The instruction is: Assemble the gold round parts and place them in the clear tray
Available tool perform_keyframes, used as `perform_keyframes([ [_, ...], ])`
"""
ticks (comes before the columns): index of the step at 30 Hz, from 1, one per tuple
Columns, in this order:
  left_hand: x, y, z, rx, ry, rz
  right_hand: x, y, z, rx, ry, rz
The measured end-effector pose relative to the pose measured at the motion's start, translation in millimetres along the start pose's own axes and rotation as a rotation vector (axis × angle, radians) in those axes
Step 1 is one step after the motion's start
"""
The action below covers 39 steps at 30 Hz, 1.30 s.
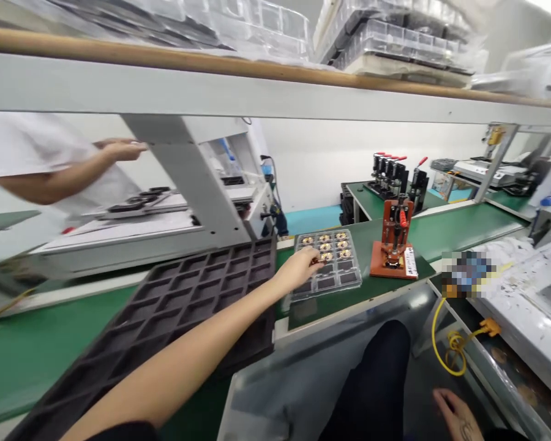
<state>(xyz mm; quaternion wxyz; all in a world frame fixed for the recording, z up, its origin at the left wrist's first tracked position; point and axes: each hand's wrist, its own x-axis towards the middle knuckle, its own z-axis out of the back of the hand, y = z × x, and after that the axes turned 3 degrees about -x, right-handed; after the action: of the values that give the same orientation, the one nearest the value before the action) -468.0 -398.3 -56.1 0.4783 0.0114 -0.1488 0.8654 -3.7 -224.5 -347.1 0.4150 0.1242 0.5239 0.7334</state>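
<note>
Over the clear tray [328, 280], the left fingers [313, 257] hide their contents.

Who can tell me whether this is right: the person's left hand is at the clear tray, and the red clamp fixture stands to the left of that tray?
Not quite. The head view shows the red clamp fixture standing to the right of the clear tray. The left hand is indeed at that tray.

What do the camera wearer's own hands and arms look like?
The left hand and right hand are ungloved. A black sleeve ends above the bare left forearm; dark, line-like markings show near the right wrist, possibly a tattoo.
</note>
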Motion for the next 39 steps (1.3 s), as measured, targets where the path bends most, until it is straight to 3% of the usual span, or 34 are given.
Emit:
perform_keyframes([
  [2,2.7,-41.3,3.2,-0.106,-0.017,-0.223,-15.2,54.3,5.2,0.064,0.094,0.053],
  [3,4.3,-65.5,3.2,-0.175,-0.033,-0.364,-21.5,85.1,9.9,0.096,0.077,0.097],
  [4,5.7,-90.9,2.1,-0.283,-0.07,-0.573,-26.6,116.5,15.9,0.118,0.069,0.154],
  [7,9.3,-163.9,-4.7,-0.501,-0.161,-1.085,-32.6,201.2,41.2,0.223,-0.089,0.359],
  [9,13.0,-201.9,-10.9,-0.535,-0.218,-1.264,-30.8,240.4,61.3,0.298,-0.177,0.523],
  [12,23.3,-239.3,-21.4,-0.551,-0.267,-1.421,-26.7,269.5,89.1,0.207,-0.272,0.634],
  [18,42.1,-283.4,-40.4,-0.648,-0.205,-1.517,-36.7,264.6,120.7,0.115,-0.444,0.58],
  [23,37.1,-332.2,-63.7,-0.745,-0.115,-1.56,-60.0,240.1,144.7,0.126,-0.536,0.447],
  [26,35.5,-372.0,-81.4,-0.789,-0.066,-1.539,-80.7,217.2,176.6,0.082,-0.648,0.349],
  [29,47.8,-429.4,-92.1,-0.804,0.056,-1.484,-108.3,193.1,222.6,0.032,-0.824,0.24],
  [33,77.4,-541.6,-97.8,-0.702,0.323,-1.399,-144.4,171.7,279.4,-0.055,-1.058,0.152],
  [36,93.8,-627.3,-106.1,-0.519,0.44,-1.329,-165.8,164.1,300.3,-0.1,-1.13,0.125],
  [39,104.0,-684.4,-116.8,-0.37,0.556,-1.315,-188.2,158.6,306.3,-0.085,-1.18,0.081],
])
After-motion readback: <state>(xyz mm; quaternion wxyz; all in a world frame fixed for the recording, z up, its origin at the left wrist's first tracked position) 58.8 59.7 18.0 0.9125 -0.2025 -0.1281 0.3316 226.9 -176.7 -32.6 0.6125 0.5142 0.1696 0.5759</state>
